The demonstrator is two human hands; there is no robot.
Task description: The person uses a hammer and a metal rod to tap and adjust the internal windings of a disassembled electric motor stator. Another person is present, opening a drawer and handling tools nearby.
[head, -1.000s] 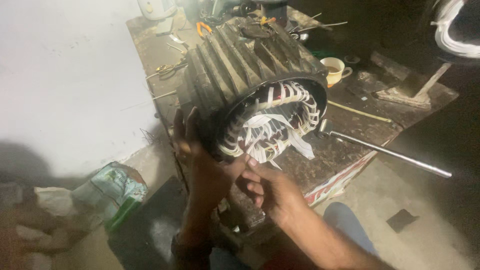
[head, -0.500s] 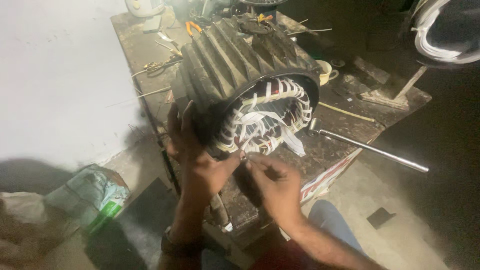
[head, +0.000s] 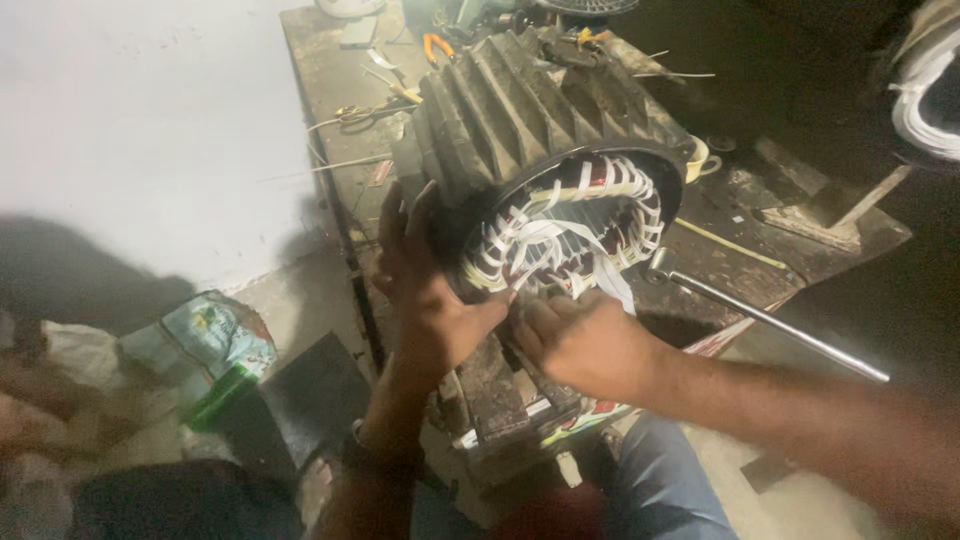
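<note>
Now left hand [head: 428,290] spread flat against ribbed motor housing [head: 530,110], gripping nothing; right hand [head: 580,340] curled at white-wrapped windings [head: 570,230], pinch not clear, beside metal rod [head: 770,320]

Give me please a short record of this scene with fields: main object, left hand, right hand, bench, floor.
Main object: ribbed dark motor housing lying on its side, open end showing white-wrapped windings.
Left hand: left hand pressed flat against the housing rim.
Right hand: right hand at the lower edge of the windings, fingers curled; what it pinches cannot be told.
Bench: worn workbench with pliers, a metal rod, a cup.
Floor: crumpled bag, green bottle.
</note>
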